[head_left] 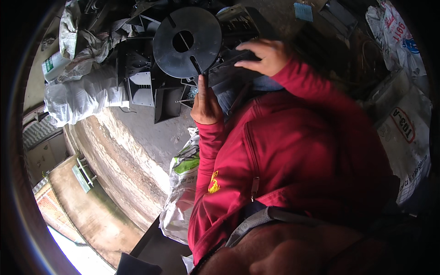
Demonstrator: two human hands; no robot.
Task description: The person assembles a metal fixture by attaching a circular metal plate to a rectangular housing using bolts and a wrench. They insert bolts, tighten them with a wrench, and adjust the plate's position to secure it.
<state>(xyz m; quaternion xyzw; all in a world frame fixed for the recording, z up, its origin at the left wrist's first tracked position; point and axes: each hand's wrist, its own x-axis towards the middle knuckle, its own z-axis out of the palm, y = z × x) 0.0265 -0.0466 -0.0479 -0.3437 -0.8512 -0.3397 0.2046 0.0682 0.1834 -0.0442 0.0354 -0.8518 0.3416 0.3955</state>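
A round black disc [165,50] with a central hole and two narrow slots lies level in front of me, over a cluster of dark parts. My left hand [206,105] is at its near edge, index finger straight with its tip at the rim by the lower slot. The other fingers are curled, and the disc seems pinched there, though the thumb is hidden. To the right of the disc, my right hand [266,56] is open, thumb and fingers apart and nothing between them. It is slightly blurred and does not touch the disc.
Black angular bracket-like parts [141,89] crowd beneath and left of the disc. Crumpled white plastic [85,96] lies farther left. A white printed sack [183,183] is beside my left forearm, and more sacks [405,133] stand at right. A blue piece [303,12] lies at the back.
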